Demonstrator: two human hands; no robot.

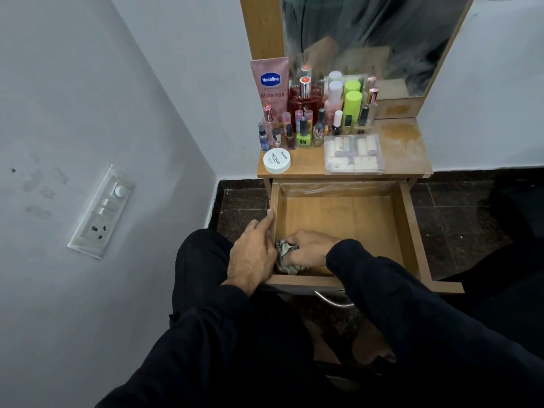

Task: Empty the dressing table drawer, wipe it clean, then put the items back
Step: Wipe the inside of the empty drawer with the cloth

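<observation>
The wooden drawer [338, 213] is pulled out of the dressing table [409, 160], and its floor shows bare wood. Inside its near left corner my right hand [309, 251] grips a crumpled grey cloth [287, 256] against the bottom. My left hand [253, 254] rests on the drawer's left wall, forefinger stretched along the rim. On the tabletop stand a pink Vaseline tube [269, 83], several nail polish and perfume bottles [306, 125], a white round tub [276, 160] and a clear plastic box of small tubes [353, 154].
A mirror [374, 39] rises behind the tabletop. A white wall with a switch panel [103, 210] runs along the left. Dark tiled floor [459, 225] surrounds the table. The drawer's metal handle [332, 300] sticks out above my knees.
</observation>
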